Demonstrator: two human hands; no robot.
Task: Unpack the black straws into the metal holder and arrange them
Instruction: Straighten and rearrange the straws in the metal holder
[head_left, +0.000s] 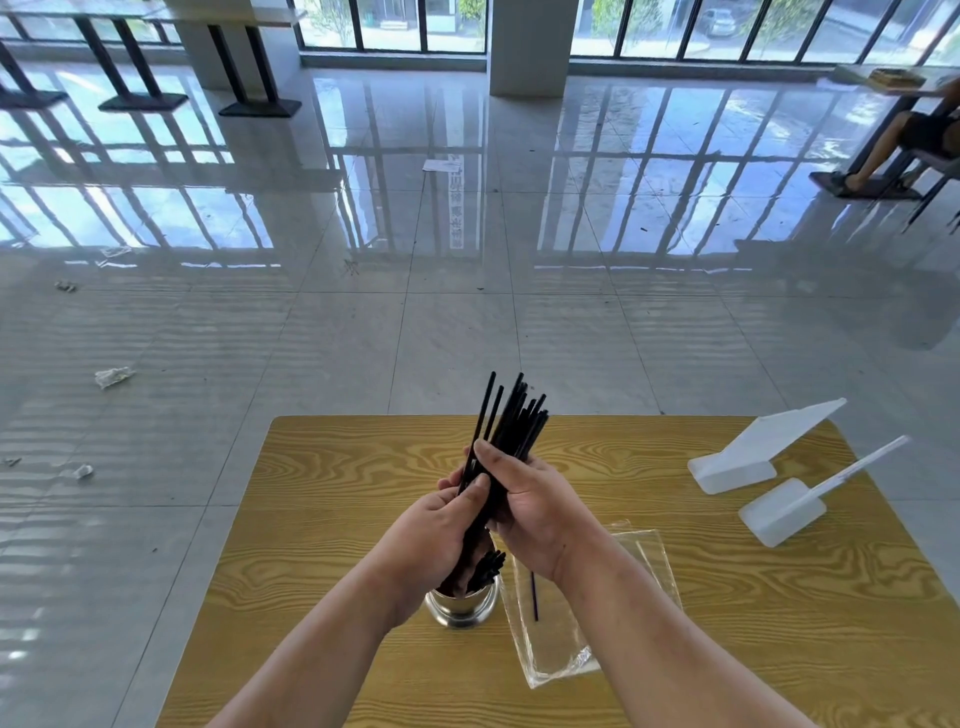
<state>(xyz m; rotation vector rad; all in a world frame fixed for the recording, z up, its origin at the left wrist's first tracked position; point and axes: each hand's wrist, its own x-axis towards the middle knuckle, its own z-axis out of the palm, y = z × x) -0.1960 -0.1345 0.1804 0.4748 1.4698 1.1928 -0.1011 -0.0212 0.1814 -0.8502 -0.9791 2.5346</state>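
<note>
Both hands, left hand (439, 525) and right hand (530, 501), are wrapped tight around the bunch of thin black straws (511, 415), just above the shiny round metal holder (461, 605)

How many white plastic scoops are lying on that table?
2. One white scoop lies at the table's far right corner; the other scoop sits just nearer the person, handle pointing away.

Above a wooden table (363, 467), the left hand (434, 525) and right hand (535, 506) clasp a bundle of black straws (511, 421) over the metal holder (462, 605), beside a clear plastic wrapper (561, 649) holding one loose straw (534, 597).
</note>
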